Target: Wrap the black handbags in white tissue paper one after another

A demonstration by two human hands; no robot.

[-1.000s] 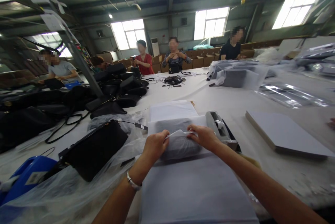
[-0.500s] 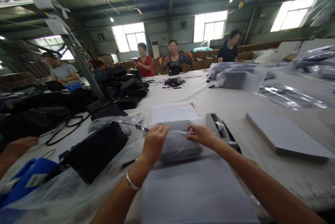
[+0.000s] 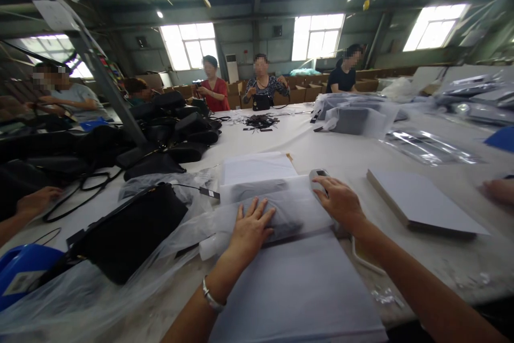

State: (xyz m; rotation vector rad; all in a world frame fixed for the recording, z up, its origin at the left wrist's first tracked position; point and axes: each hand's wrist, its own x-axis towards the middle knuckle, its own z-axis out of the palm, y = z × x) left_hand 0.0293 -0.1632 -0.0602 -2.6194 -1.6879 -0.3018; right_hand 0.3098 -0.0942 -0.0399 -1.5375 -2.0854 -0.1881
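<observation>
A dark item wrapped in translucent white paper, the package (image 3: 295, 212), lies in front of me. My left hand (image 3: 252, 228) rests flat on it with fingers spread. A loose rolled end of the paper sticks out left of that hand. My right hand (image 3: 341, 201) is bent over the grey tape dispenser (image 3: 320, 173) at the package's right; the hand hides most of the dispenser. White sheets (image 3: 297, 289) lie under and before the package, and more white sheets (image 3: 257, 168) lie beyond it. A black handbag (image 3: 132, 230) with a tag stands at the left on clear plastic.
Black bags (image 3: 172, 134) are heaped at left behind a metal post (image 3: 108, 86). A blue jug (image 3: 24, 273) stands near left. Stacked grey boards (image 3: 421, 201) and wrapped packages (image 3: 349, 118) lie at right. Co-workers' hands (image 3: 38, 206) reach in from both sides; several people work opposite.
My left hand has flattened onto the package, whose paper is now folded over more smoothly. My right hand has left the paper for the tape dispenser. A co-worker's hand has appeared at right.
</observation>
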